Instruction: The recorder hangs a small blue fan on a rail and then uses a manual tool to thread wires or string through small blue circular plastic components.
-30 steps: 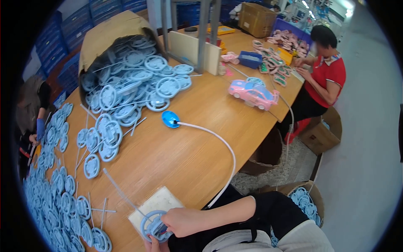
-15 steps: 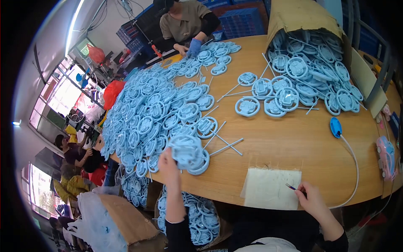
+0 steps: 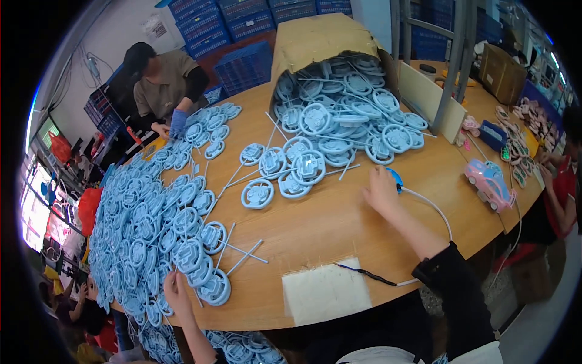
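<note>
My left hand (image 3: pixel 176 292) is at the near edge of a big heap of light-blue plastic steering wheels (image 3: pixel 136 242). Its fingertips are beside a steering wheel (image 3: pixel 188 255) that rests on others, with thumb and finger slightly apart. My right hand (image 3: pixel 383 193) reaches across the table, its fingers curled at a blue oval piece (image 3: pixel 396 180) on a white cord. The hand covers part of this piece. A thin pen-like tool on a dark cable (image 3: pixel 377 277) lies by the upper edge of a pale square sheet (image 3: pixel 327 293).
A tipped cardboard box (image 3: pixel 327 42) spills more steering wheels at the back. Several loose wheels with rods (image 3: pixel 257 193) lie mid-table. A pink and blue toy car (image 3: pixel 490 184) stands at right. Across the table a co-worker (image 3: pixel 163 85) handles wheels; another person (image 3: pixel 564 188) is at far right.
My left hand has put its steering wheel down on the heap's near edge. My right hand has let go of the pen-like tool and moved to the blue oval piece. The view has swung right.
</note>
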`<state>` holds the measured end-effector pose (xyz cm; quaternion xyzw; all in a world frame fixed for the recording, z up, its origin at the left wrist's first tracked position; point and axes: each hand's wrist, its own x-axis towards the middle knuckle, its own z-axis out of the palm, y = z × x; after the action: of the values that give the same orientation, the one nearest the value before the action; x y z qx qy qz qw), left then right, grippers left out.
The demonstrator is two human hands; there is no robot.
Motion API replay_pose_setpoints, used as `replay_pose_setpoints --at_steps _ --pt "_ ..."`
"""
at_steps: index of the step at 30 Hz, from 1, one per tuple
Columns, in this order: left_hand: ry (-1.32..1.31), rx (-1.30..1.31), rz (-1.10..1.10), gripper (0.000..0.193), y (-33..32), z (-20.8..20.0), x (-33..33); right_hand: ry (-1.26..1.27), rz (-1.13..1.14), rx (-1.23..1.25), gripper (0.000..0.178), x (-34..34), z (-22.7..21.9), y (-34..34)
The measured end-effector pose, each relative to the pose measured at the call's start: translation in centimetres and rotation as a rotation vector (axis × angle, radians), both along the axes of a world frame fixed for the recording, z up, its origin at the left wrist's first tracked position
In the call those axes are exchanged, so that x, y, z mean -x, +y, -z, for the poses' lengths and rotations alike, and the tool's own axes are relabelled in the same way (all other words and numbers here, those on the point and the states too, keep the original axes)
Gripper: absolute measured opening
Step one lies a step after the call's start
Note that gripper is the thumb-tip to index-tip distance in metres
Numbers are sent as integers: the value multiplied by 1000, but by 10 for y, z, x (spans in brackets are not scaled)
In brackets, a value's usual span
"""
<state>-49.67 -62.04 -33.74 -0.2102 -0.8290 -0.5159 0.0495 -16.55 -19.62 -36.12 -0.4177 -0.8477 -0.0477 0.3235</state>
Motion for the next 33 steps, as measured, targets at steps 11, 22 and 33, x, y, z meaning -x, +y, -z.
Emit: replay_pose_setpoints --at_steps 11,22,33 --pt "464 66 227 9 72 -2 -169 -74 -175 -428 15 121 21 -9" --pt "-157 -157 671 6 119 8 -210 267 -445 44 32 128 -2 -11" --pt "-790 -347 613 21 103 20 -223 854 -503 1517 38 117 -12 -36"
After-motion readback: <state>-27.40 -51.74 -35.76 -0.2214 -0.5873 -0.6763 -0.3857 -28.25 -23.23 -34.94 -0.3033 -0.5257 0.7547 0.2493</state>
